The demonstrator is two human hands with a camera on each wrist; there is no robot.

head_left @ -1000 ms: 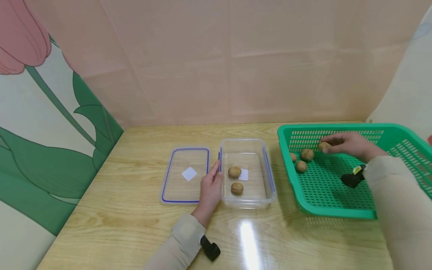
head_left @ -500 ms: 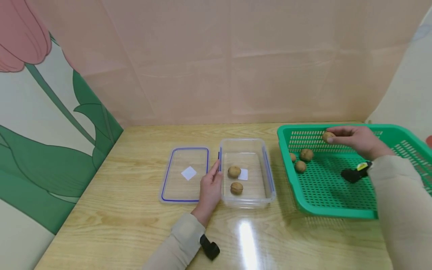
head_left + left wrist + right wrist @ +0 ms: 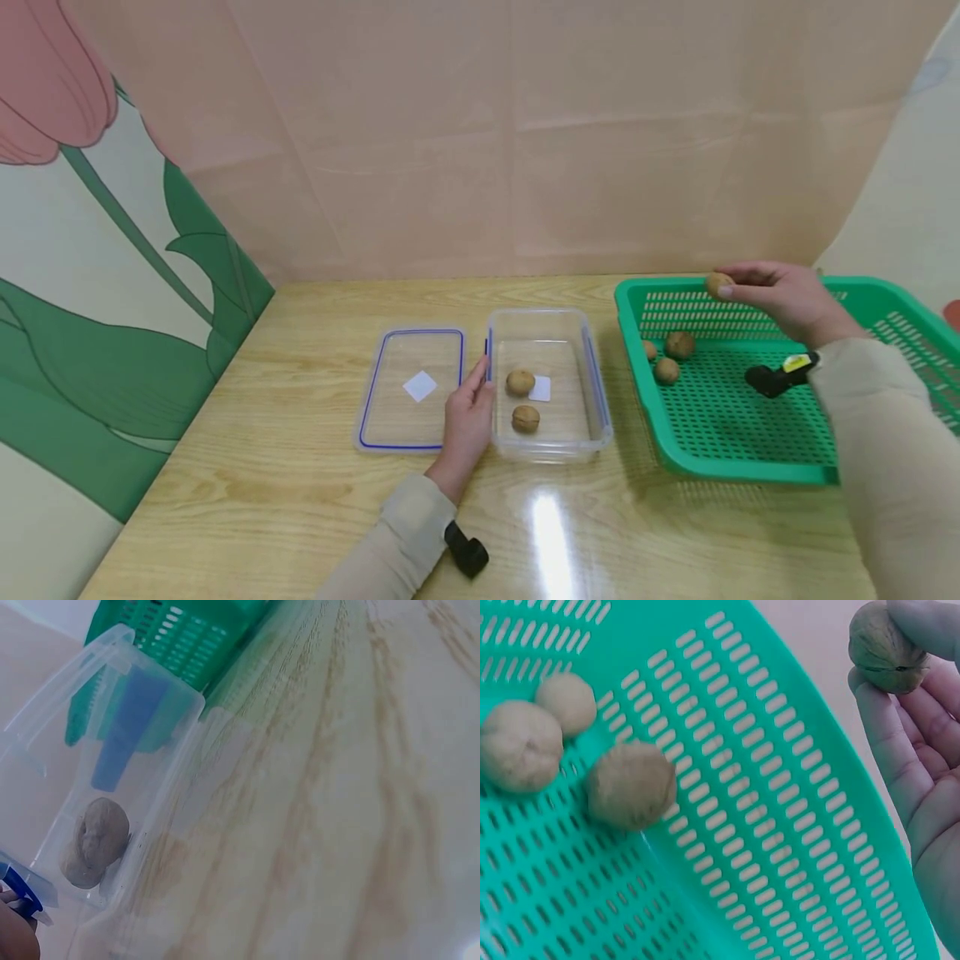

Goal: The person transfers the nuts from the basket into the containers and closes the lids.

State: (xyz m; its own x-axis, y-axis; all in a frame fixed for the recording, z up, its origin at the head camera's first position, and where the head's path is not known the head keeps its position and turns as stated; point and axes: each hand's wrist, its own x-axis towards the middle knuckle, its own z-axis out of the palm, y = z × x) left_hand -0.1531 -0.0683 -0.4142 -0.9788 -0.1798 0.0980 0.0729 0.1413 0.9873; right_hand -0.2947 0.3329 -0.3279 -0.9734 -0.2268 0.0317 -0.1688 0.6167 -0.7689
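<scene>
Pinching a walnut (image 3: pixel 717 285) in the fingers of our right hand (image 3: pixel 791 302) at the green basket's rim (image 3: pixel 750 472), we best clear it without a knock; our left hand (image 3: pixel 467 418), fingers straight, braces the box (image 3: pixel 551 451) of two other walnuts (image 3: pixel 521 382) (image 3: pixel 526 419).

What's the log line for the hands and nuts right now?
right hand: pinches one walnut by green basket | left hand: touches clear box | box: two walnuts | basket: three walnuts | lid: off, on table
</scene>
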